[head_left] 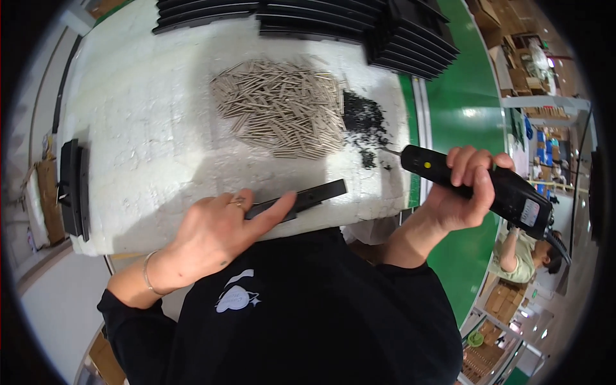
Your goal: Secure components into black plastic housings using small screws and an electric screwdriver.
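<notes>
1. Head view: white padded work surface (147,128), wrinkled, spanning most of the bench.
2. Black panel stacks (314,25) along its far edge.
3. Pale metal rods (279,109) – loose heap, mid-surface.
4. Powered driver (443,170), wrapped in the clenched right hand (468,183), bit aimed at the small black pieces. Judged good practice: come down square to the bar, press lightly, keep the cord slack and behind the wrist.
5. Black bar (327,190), near edge of the padding, gripped by the left hand (218,224), a digit laid along it. Best kept flat and braced. Looks: straight, slim, dark, slightly glossy, far end squared off; near part hidden.
6. Small black pieces (364,119) – screw-like, scattered right of the rods. Whether the bit carries one: cannot tell.
</notes>
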`<action>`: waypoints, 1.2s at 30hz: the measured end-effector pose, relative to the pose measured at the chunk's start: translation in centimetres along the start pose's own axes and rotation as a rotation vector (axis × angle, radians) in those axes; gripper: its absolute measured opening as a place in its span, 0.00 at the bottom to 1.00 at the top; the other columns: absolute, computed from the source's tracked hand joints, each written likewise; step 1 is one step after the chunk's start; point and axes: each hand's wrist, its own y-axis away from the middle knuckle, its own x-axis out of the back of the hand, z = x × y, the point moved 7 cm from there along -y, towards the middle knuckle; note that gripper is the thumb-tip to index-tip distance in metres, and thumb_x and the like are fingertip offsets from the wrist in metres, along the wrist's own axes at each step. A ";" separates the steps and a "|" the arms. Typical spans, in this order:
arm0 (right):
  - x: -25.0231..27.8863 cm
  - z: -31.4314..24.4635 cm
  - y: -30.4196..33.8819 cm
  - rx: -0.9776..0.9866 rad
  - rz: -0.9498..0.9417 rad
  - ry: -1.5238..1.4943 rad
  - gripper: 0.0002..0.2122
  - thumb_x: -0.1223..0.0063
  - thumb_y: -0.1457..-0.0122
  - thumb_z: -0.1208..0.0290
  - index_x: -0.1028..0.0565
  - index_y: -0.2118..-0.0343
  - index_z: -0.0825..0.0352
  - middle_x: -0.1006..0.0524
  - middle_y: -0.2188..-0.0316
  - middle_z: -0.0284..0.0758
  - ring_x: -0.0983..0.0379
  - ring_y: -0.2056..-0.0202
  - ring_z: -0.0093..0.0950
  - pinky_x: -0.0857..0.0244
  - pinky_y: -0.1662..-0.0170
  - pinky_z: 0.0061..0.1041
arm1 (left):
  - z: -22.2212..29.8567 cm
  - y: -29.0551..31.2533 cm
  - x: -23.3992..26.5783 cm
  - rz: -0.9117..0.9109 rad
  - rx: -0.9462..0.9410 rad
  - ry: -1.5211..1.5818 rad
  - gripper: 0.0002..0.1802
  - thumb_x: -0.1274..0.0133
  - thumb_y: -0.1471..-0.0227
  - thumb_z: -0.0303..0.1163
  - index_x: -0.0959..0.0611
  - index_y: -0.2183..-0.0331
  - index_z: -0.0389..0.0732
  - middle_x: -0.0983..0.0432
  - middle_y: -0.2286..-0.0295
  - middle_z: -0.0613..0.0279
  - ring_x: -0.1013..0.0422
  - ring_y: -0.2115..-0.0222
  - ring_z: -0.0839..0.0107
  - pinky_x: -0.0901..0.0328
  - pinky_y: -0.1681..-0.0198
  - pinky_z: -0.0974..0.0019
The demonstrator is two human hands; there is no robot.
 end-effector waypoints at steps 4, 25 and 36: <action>0.3 0.1 0.2 -0.029 0.005 -0.004 0.14 0.52 0.49 0.75 0.33 0.58 0.65 0.41 0.85 0.27 0.45 0.84 0.20 0.43 0.74 0.24 | -0.8 -0.9 0.2 -0.024 0.091 0.208 0.49 0.33 0.70 0.37 0.32 0.42 0.52 0.33 0.69 0.59 0.32 0.72 0.65 0.34 0.71 0.63; -0.1 -0.1 0.0 0.022 -0.049 -0.094 0.14 0.53 0.47 0.75 0.34 0.56 0.64 0.40 0.84 0.27 0.44 0.84 0.20 0.43 0.75 0.23 | -1.4 -1.8 1.1 0.169 0.085 0.272 0.42 0.33 0.74 0.39 0.26 0.53 0.33 0.30 0.56 0.51 0.34 0.55 0.56 0.36 0.53 0.60; -1.5 -2.8 0.1 0.108 -0.102 -0.204 0.15 0.55 0.47 0.76 0.37 0.55 0.63 0.38 0.85 0.26 0.42 0.86 0.18 0.44 0.77 0.20 | 0.4 -15.0 1.7 0.611 -0.318 0.497 0.12 0.36 0.60 0.33 0.16 0.68 0.44 0.23 0.68 0.68 0.32 0.58 0.65 0.37 0.54 0.60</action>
